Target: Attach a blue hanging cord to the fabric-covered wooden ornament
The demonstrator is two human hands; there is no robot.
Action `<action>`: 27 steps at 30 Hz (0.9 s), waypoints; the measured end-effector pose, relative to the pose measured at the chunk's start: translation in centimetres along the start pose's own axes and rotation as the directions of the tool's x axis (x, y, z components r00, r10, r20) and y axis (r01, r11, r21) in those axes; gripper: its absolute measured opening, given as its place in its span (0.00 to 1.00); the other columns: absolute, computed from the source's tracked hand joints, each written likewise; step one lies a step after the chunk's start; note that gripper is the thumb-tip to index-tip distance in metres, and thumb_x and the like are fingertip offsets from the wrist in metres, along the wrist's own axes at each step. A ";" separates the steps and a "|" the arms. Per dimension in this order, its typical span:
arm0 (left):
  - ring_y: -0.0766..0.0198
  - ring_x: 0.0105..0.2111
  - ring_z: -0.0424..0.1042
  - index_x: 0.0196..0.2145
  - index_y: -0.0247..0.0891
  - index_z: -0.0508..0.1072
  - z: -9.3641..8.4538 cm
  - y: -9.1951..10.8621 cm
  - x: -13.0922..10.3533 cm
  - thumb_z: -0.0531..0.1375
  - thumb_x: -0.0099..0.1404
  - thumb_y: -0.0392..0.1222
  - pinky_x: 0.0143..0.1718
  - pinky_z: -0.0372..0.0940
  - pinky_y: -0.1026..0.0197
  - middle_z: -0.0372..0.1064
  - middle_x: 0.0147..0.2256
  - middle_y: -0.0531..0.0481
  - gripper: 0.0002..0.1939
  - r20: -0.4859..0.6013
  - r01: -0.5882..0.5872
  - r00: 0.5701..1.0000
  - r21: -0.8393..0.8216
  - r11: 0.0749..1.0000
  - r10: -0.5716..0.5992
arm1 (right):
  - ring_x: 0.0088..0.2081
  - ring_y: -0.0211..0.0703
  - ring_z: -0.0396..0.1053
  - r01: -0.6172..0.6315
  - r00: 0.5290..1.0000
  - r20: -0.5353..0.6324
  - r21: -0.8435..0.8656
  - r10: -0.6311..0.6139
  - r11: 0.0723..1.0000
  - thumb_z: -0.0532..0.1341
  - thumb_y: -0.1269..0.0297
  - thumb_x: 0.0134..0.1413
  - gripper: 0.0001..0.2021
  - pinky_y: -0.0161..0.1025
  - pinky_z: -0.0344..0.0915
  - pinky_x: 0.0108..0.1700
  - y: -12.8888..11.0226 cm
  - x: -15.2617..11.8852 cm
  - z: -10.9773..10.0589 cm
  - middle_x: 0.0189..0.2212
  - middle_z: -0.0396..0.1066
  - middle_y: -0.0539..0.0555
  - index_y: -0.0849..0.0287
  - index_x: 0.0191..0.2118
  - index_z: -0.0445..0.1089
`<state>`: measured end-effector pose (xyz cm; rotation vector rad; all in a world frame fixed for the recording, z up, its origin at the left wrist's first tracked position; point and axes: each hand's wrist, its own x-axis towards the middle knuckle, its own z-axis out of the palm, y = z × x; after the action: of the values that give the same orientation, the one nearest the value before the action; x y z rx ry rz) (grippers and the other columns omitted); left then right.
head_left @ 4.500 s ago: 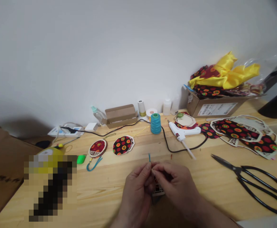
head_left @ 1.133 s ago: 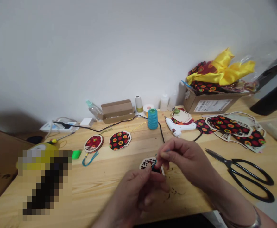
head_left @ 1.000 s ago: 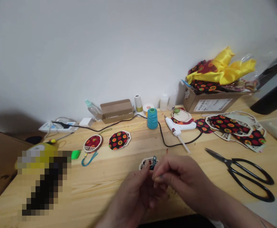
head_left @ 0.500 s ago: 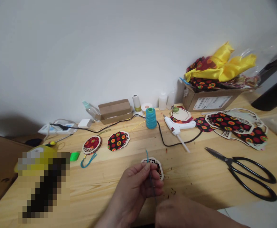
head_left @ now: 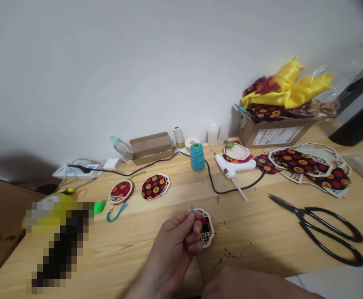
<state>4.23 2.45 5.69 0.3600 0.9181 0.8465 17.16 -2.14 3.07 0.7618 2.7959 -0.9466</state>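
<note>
My left hand [head_left: 181, 238] is closed in a pinch, thumb against fingers, on a length of blue thread [head_left: 200, 268]. A short end of the thread stands up above the thumb. The rest runs down towards my right hand [head_left: 227, 284], which is low at the bottom edge, curled where the thread reaches it; its fingertips are mostly out of sight. Just behind my left fingers lies a small wooden fretwork frame with dark patterned fabric [head_left: 210, 228], partly covered by the hand. Farther back stands a teal thread spool [head_left: 197, 158].
Large black scissors [head_left: 312, 224] lie at right. A white glue gun [head_left: 235, 166] with its black cord rests near fabric-covered pieces [head_left: 305, 162]. Two finished-looking pieces, one round [head_left: 121, 192] and one octagonal [head_left: 155, 187], lie left. A cardboard box [head_left: 274, 132] stands against the wall.
The thread end above my left thumb has become shorter. My left fingers have curled in more, and my right hand has shifted slightly downwards, with more thread showing between the hands.
</note>
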 end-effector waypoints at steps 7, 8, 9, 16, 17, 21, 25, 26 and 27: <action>0.77 0.16 0.43 0.29 0.28 0.74 -0.2 -0.2 0.1 0.63 0.54 0.37 0.16 0.38 0.71 0.53 0.16 0.58 0.07 -0.064 -0.016 0.998 0.011 1.000 0.017 | 0.17 0.33 0.63 -0.112 0.975 -0.152 0.297 0.163 0.948 0.56 0.71 0.48 0.11 0.30 0.56 0.20 1.5 0.5 2.8 0.17 0.70 0.44 0.53 0.23 0.73; 0.77 0.15 0.42 0.29 0.28 0.74 -0.2 -0.2 0.1 0.63 0.54 0.37 0.16 0.37 0.71 0.52 0.15 0.59 0.07 -0.068 -0.016 0.998 0.013 1.000 0.017 | 0.19 0.35 0.65 -0.109 0.975 -0.150 0.304 0.161 0.946 0.56 0.72 0.48 0.11 0.31 0.58 0.21 1.5 0.7 2.8 0.18 0.71 0.45 0.53 0.23 0.73; 0.77 0.15 0.42 0.29 0.28 0.74 -0.2 -0.2 0.1 0.63 0.54 0.37 0.15 0.37 0.71 0.51 0.15 0.59 0.07 -0.067 -0.016 0.998 0.016 1.000 0.017 | 0.20 0.36 0.66 -0.110 0.977 -0.143 0.305 0.159 0.946 0.56 0.72 0.48 0.11 0.31 0.59 0.22 1.5 0.7 2.6 0.18 0.71 0.46 0.53 0.22 0.73; 0.78 0.14 0.40 0.28 0.28 0.74 -0.5 -0.4 0.0 0.61 0.56 0.37 0.15 0.36 0.71 0.47 0.14 0.61 0.07 -0.055 -0.015 0.998 0.017 1.000 0.016 | 0.34 0.39 0.71 -0.145 0.876 -0.341 0.489 0.342 0.860 0.58 0.72 0.49 0.16 0.33 0.66 0.34 1.0 -6.4 -2.2 0.43 0.72 0.53 0.49 0.44 0.70; 0.78 0.14 0.39 0.27 0.28 0.74 -0.6 -0.4 0.0 0.61 0.56 0.37 0.15 0.36 0.71 0.47 0.14 0.61 0.07 -0.050 -0.014 0.999 0.011 1.000 0.015 | 0.35 0.41 0.71 -0.179 0.794 -0.430 0.512 0.431 0.840 0.59 0.68 0.48 0.16 0.35 0.67 0.33 1.7 -8.1 -2.6 0.47 0.69 0.54 0.48 0.45 0.69; 0.78 0.14 0.40 0.27 0.29 0.73 -1.2 -0.2 0.1 0.62 0.56 0.39 0.15 0.37 0.71 0.48 0.14 0.61 0.07 -0.074 -0.035 0.997 0.031 0.999 0.037 | 0.35 0.54 0.69 -0.613 0.402 -0.574 0.410 0.713 0.675 0.58 0.60 0.50 0.06 0.47 0.64 0.35 6.2 -14.5 -1.4 0.35 0.72 0.57 0.47 0.36 0.69; 0.78 0.15 0.42 0.29 0.30 0.73 -2.8 0.1 -0.1 0.63 0.54 0.39 0.16 0.37 0.71 0.50 0.15 0.61 0.08 -0.152 -0.066 0.985 0.075 0.995 0.077 | 0.34 0.60 0.68 -0.757 0.259 -0.685 0.295 0.682 0.584 0.58 0.61 0.45 0.09 0.51 0.61 0.36 9.4 -17.7 1.5 0.33 0.69 0.60 0.47 0.37 0.66; 0.78 0.15 0.43 0.29 0.30 0.73 -3.3 0.2 -0.2 0.63 0.54 0.39 0.16 0.37 0.71 0.51 0.15 0.60 0.08 -0.162 -0.067 0.984 0.081 0.995 0.079 | 0.34 0.60 0.68 -0.755 0.264 -0.694 0.283 0.670 0.591 0.58 0.62 0.44 0.10 0.52 0.61 0.37 9.7 -17.9 2.0 0.33 0.69 0.60 0.47 0.37 0.66; 0.78 0.15 0.44 0.29 0.30 0.73 -3.7 0.1 -0.3 0.63 0.54 0.39 0.16 0.37 0.71 0.51 0.16 0.60 0.08 -0.166 -0.067 0.983 0.085 0.994 0.081 | 0.34 0.60 0.68 -0.758 0.273 -0.687 0.277 0.673 0.590 0.58 0.64 0.43 0.10 0.52 0.62 0.37 9.9 -18.1 2.4 0.33 0.68 0.61 0.48 0.36 0.66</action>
<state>1.02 2.02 3.80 0.3973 1.1041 0.9213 37.53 -4.54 0.10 2.6069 2.3199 -0.2751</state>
